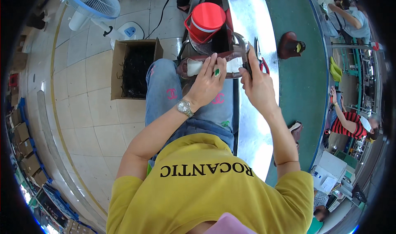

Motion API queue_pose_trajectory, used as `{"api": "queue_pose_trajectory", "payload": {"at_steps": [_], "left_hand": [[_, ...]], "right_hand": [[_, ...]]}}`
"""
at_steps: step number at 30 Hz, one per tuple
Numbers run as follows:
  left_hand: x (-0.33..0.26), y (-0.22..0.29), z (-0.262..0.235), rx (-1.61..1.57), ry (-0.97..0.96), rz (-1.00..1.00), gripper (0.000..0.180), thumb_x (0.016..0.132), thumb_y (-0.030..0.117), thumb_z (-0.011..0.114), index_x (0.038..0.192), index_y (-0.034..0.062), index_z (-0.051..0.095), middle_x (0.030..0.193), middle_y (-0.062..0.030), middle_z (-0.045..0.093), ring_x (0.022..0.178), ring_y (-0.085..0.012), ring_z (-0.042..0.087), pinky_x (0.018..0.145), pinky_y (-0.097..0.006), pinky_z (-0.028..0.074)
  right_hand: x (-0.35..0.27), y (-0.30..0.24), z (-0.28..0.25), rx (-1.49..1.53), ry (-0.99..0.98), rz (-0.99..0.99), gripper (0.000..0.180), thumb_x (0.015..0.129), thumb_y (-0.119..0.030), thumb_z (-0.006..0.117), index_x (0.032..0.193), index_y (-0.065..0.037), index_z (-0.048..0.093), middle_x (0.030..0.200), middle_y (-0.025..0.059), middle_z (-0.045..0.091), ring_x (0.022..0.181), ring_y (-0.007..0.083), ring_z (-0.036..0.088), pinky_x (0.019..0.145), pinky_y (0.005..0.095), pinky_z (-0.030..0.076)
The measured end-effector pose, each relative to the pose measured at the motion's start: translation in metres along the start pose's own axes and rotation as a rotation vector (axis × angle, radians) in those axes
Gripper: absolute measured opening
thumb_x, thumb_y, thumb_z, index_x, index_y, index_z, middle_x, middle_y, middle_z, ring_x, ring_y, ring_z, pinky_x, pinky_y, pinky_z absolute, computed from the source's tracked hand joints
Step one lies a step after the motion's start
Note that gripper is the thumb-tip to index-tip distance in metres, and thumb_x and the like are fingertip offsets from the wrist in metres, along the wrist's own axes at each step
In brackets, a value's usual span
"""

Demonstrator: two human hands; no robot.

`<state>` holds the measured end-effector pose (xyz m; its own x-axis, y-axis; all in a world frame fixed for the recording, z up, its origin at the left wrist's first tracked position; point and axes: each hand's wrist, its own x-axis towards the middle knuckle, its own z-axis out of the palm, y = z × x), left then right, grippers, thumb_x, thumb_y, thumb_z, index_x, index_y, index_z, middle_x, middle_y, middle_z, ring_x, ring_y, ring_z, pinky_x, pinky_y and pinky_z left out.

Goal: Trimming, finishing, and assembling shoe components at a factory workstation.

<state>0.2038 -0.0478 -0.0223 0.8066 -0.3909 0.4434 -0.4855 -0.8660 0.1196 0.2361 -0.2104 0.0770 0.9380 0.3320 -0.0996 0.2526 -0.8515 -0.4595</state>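
Observation:
A dark reddish-brown leather shoe or boot (232, 56) lies crosswise over my knees, with whitish patches showing on it. My left hand (209, 78) presses down across its middle, fingers together, a watch on the wrist and a green-stoned ring on one finger. At the right end of the footwear is my right hand (258, 79), its fingers closed around a small dark thing that I cannot make out. Just beyond that hand, red-handled pliers or cutters (264, 65) rest on the metal bench (255, 126).
A cardboard box (116, 79) with black scraps stands left of my knee, near a white-blue fan (95, 3). A red lidded bucket (208, 16) is ahead. On the green belt (295, 89) right of the bench sits a brown boot (291, 45). Other people work farther right.

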Motion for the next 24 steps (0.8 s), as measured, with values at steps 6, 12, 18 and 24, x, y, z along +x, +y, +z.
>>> {"api": "queue_pose_trajectory", "payload": {"at_steps": [6,12,18,24], "left_hand": [[0.001,-0.001,0.0,0.018,0.011,0.015,0.053,0.082,0.018,0.063,0.125,-0.0109,0.051,0.123,-0.0256,0.053,0.126,-0.0405,0.048,0.108,-0.046,0.038],[0.002,0.001,0.001,-0.016,0.04,-0.013,0.047,0.083,0.017,0.062,0.121,-0.009,0.052,0.123,-0.0252,0.053,0.126,-0.0406,0.047,0.108,-0.046,0.038],[0.002,0.001,0.002,-0.101,0.069,-0.063,0.043,0.081,0.015,0.064,0.117,-0.0057,0.053,0.122,-0.0231,0.052,0.125,-0.039,0.048,0.107,-0.045,0.039],[0.028,-0.043,-0.038,-0.57,-0.091,-0.291,0.04,0.076,0.015,0.068,0.112,-0.0001,0.06,0.112,-0.018,0.06,0.105,-0.0361,0.057,0.09,-0.042,0.047]], "right_hand": [[0.001,0.006,0.001,-0.158,-0.052,-0.123,0.068,0.091,-0.013,0.057,0.15,-0.01,0.023,0.062,0.0214,0.061,0.055,0.0395,0.062,0.05,0.0498,0.046],[-0.005,0.005,0.013,-0.26,-0.038,-0.103,0.07,0.091,-0.014,0.058,0.152,-0.016,0.022,0.058,0.0166,0.06,0.052,0.0349,0.062,0.047,0.0445,0.046],[-0.007,-0.014,0.013,-0.159,0.197,-0.113,0.073,0.091,-0.015,0.058,0.153,-0.019,0.02,0.058,0.0167,0.061,0.051,0.0357,0.061,0.046,0.0463,0.045],[-0.019,0.003,0.006,0.142,-0.263,0.113,0.067,0.093,-0.013,0.059,0.15,-0.01,0.025,0.077,0.0195,0.066,0.068,0.0305,0.067,0.065,0.0423,0.051]]}}
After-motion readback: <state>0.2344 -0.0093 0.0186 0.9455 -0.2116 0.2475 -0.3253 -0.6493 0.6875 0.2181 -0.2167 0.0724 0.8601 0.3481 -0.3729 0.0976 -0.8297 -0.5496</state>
